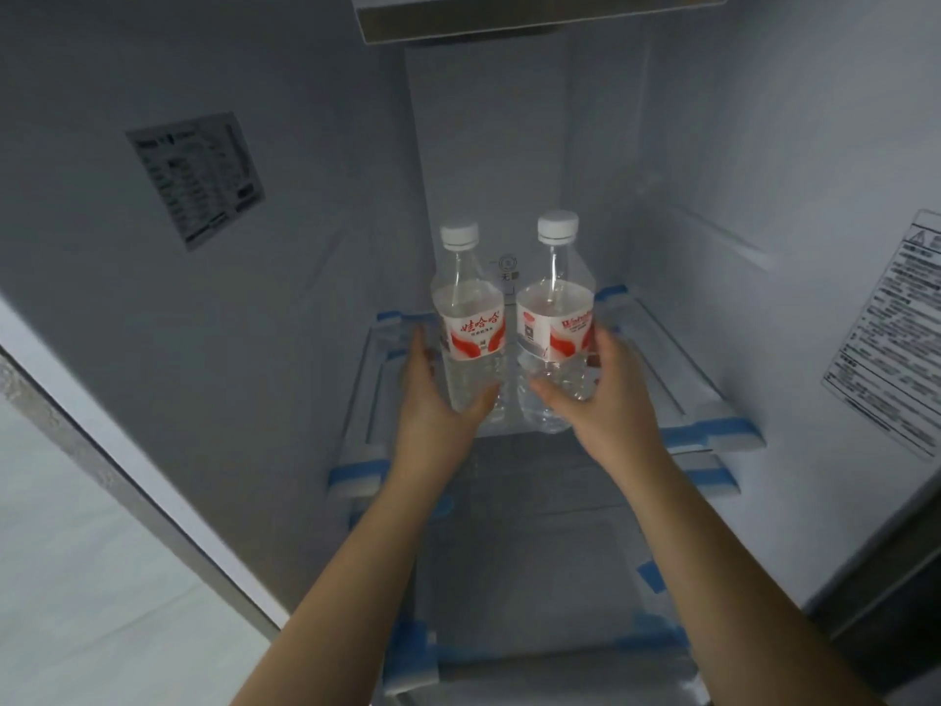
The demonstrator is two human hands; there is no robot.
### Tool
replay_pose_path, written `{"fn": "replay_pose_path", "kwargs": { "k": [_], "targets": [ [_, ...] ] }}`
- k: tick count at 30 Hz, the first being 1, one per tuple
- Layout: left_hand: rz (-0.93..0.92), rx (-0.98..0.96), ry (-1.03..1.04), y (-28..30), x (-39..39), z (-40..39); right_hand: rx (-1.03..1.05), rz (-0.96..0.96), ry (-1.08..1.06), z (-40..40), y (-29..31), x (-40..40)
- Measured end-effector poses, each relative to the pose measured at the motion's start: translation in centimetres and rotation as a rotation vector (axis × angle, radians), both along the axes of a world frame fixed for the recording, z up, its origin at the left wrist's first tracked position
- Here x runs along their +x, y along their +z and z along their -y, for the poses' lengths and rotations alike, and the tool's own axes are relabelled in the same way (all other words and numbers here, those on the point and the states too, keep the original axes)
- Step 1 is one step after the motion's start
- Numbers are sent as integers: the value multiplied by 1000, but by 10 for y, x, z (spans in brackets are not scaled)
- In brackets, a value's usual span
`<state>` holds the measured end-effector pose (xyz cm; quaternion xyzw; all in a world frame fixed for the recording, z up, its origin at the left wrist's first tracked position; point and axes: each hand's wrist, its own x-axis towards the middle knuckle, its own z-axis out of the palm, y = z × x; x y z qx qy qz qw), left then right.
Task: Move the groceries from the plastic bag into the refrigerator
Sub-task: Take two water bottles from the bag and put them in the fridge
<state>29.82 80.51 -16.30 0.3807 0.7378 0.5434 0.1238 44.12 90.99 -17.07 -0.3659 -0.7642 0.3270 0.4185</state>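
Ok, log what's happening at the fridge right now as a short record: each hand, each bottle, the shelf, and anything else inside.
left hand: grips the left bottle low on its body
right hand: grips the right bottle low on its body
bottles: upright, white caps on, red-and-white labels, side by side
shelf: clear, blue tape at corners; whether the bottles rest on it cannot be told
other groceries inside: none visible
stickers: one on left wall, one on right wall

Clear glass shelf (677, 394) inside refrigerator (285, 247), blue tape at corners. Two upright water bottles on shelf near front edge, side by side: left bottle (471, 318) at 9 o'clock, right bottle (555, 318) at 3 o'clock, nearly touching.
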Motion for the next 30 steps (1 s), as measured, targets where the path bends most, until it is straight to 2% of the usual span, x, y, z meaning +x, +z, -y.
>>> {"fn": "replay_pose_path", "kwargs": {
  "k": [3,7,25,30],
  "targets": [
    [-81,-8,56,-17,-2,12,59,122,-94,7,-19,11],
    [-97,-4,81,-17,-7,3,52,161,-119,8,-17,7],
    [-112,-33,89,-9,-39,-64,-92,190,-118,-40,8,-51],
    [-113,-60,78,-4,-43,-67,-81,276,-126,-44,7,-49]
  ]
}}
